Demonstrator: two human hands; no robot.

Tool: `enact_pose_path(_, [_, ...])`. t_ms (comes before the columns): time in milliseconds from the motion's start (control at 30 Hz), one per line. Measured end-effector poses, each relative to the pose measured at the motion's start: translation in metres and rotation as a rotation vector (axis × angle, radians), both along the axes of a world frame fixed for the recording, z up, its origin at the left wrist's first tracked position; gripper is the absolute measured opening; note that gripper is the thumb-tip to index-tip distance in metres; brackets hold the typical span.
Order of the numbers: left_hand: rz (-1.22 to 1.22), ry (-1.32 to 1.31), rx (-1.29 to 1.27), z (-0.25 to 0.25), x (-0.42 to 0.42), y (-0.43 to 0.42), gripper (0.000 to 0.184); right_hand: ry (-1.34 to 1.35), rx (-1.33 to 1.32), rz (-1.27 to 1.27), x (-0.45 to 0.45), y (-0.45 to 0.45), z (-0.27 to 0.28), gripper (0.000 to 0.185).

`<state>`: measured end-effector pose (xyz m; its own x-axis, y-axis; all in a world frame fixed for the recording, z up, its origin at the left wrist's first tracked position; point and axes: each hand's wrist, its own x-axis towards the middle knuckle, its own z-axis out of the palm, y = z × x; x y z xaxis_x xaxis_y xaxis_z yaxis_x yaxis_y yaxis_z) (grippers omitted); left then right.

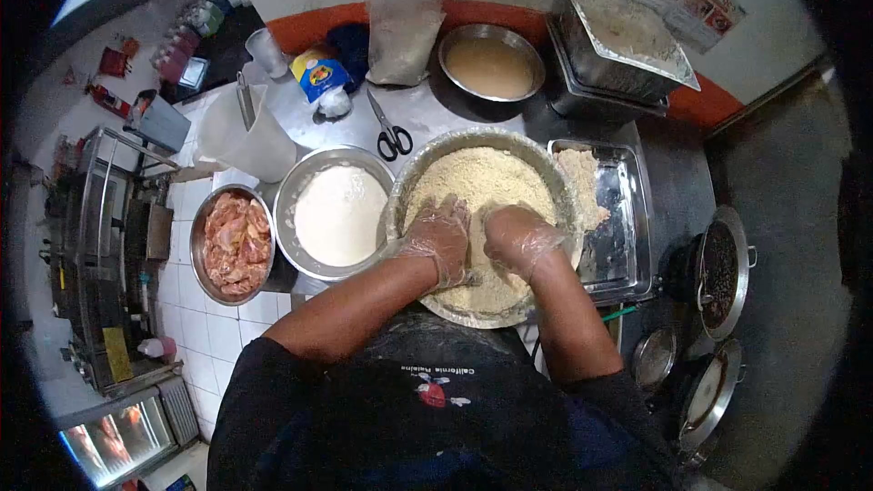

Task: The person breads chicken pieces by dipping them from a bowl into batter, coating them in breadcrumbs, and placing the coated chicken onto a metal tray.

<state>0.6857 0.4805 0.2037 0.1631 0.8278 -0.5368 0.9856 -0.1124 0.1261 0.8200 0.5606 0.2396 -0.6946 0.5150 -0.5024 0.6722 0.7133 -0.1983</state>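
Observation:
Both my hands wear clear plastic gloves and are in a wide metal bowl [577,209] of pale yellow breading crumbs [496,168]. My left hand [441,232] lies on the crumbs at the left of the bowl, its fingers stretched away from me. Close beside it on the right, my right hand [516,236] has its fingers curled down into the crumbs. Whatever is under or in that hand is hidden. To the right, a metal tray [623,209] holds a breaded piece [580,186] along its left side.
Left of the crumbs are a bowl of white batter [338,216] and a bowl of raw chicken pieces [238,244]. Black-handled scissors [393,138], a white pitcher [250,141] and a bowl of cloudy liquid [493,64] stand behind. Stacked metal pans [623,55] are at back right; round pans [723,277] sit lower right.

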Motion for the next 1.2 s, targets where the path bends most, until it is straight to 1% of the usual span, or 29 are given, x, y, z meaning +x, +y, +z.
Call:
enact_pose_path(33, [0.002,-0.021,-0.040,0.003,0.002,-0.003,0.113,-0.002,-0.007,-0.003,-0.002,-0.002,-0.014,0.025])
enact_pose_path(100, [0.013,-0.031,0.031,-0.004,0.000,-0.005,0.109,-0.105,-0.026,0.033,-0.011,0.002,-0.035,0.025])
enact_pose_path(133, [0.037,-0.069,0.042,-0.003,-0.001,-0.008,0.104,-0.234,-0.085,0.138,-0.018,0.002,0.010,0.027])
enact_pose_path(167, [0.057,-0.104,0.058,0.000,-0.003,-0.008,0.099,-0.230,-0.084,0.130,-0.011,0.001,0.010,0.027])
enact_pose_path(233, [0.087,-0.104,0.028,0.015,-0.012,0.003,0.093,-0.058,0.012,0.085,0.009,0.006,0.002,0.027])
enact_pose_path(267, [0.117,-0.118,-0.031,0.018,-0.014,0.003,0.087,-0.111,-0.044,0.015,0.015,0.006,-0.036,0.028])
enact_pose_path(300, [0.107,-0.118,-0.043,0.017,-0.016,0.002,0.087,-0.111,-0.055,0.006,0.019,0.003,-0.033,0.028])
enact_pose_path(367, [0.265,-0.180,0.239,0.003,-0.019,0.007,0.078,-0.099,-0.030,0.108,0.026,0.009,-0.026,0.028])
enact_pose_path(400, [0.245,-0.102,0.564,-0.037,-0.018,0.006,0.074,-0.176,-0.075,0.029,0.024,0.005,-0.005,0.027])
enact_pose_path(433, [0.242,-0.094,0.583,-0.034,-0.020,0.016,0.074,-0.166,-0.057,0.029,0.024,0.007,-0.008,0.027])
enact_pose_path(500, [0.288,-0.121,0.440,-0.035,-0.013,0.024,0.072,-0.079,-0.033,0.036,0.033,-0.004,-0.044,0.026])
enact_pose_path(533, [0.274,-0.118,0.432,-0.030,-0.010,0.026,0.072,-0.095,0.031,-0.010,0.030,-0.007,-0.052,0.025])
enact_pose_path(600, [0.351,-0.209,0.217,-0.018,-0.006,0.040,0.070,-0.098,-0.040,-0.013,0.038,0.005,-0.042,0.026])
enact_pose_path(633, [0.328,-0.200,0.228,-0.026,-0.005,0.044,0.070,-0.105,-0.107,-0.003,0.042,0.011,-0.032,0.027])
enact_pose_path(667, [0.319,-0.237,0.225,-0.041,-0.007,0.049,0.066,0.006,-0.087,-0.115,0.057,0.009,-0.039,0.028])
enact_pose_path(700, [0.314,-0.275,0.216,-0.050,-0.009,0.054,0.062,0.019,-0.078,-0.130,0.071,0.006,-0.035,0.028])
enact_pose_path(733, [0.306,-0.369,0.183,-0.043,-0.013,0.056,0.056,0.267,-0.078,-0.209,0.084,0.001,-0.027,0.029])
enact_pose_path(767, [0.292,-0.361,0.177,-0.036,-0.014,0.056,0.056,0.514,-0.081,-0.291,0.094,-0.003,-0.024,0.030])
enact_pose_path(800, [0.202,-0.367,0.220,-0.031,-0.016,0.058,0.054,0.536,-0.065,-0.350,0.101,-0.004,-0.030,0.040])
enact_pose_path(833, [0.111,-0.373,0.260,-0.027,-0.017,0.058,0.052,0.545,-0.068,-0.372,0.109,-0.003,-0.042,0.040])
enact_pose_path(867, [0.095,-0.416,0.362,-0.023,-0.018,0.055,0.047,0.761,-0.099,-0.388,0.117,-0.001,-0.055,0.044])
enact_pose_path(900, [0.076,-0.410,0.353,-0.005,-0.016,0.054,0.047,0.978,-0.126,-0.402,0.122,-0.002,-0.063,0.049])
enact_pose_path(933, [0.014,-0.413,0.316,0.024,-0.012,0.053,0.047,0.946,-0.003,-0.393,0.118,-0.004,-0.056,0.056])
enact_pose_path(967, [-0.046,-0.414,0.280,0.045,-0.010,0.052,0.047,0.955,0.000,-0.408,0.113,-0.004,-0.054,0.056])
enact_pose_path(1033, [-0.062,-0.462,0.240,0.055,-0.015,0.051,0.045,1.002,-0.100,-0.344,0.104,-0.003,-0.048,0.063])
enact_pose_path(1067, [-0.042,-0.593,0.231,0.056,-0.017,0.049,0.045,1.012,-0.294,-0.389,0.100,-0.005,-0.042,0.076])
enact_pose_path(1100, [-0.020,-0.723,0.223,0.057,-0.019,0.048,0.045,1.021,-0.293,-0.393,0.099,-0.003,-0.050,0.076])
enact_pose_path(1167, [-0.047,-0.755,0.266,0.054,-0.023,0.044,0.045,1.197,-0.713,-0.402,0.092,0.004,-0.075,0.075])
enact_pose_path(1200, [-0.009,-0.845,0.251,0.048,-0.024,0.044,0.046,1.253,-0.966,-0.504,0.088,0.000,-0.072,0.070])
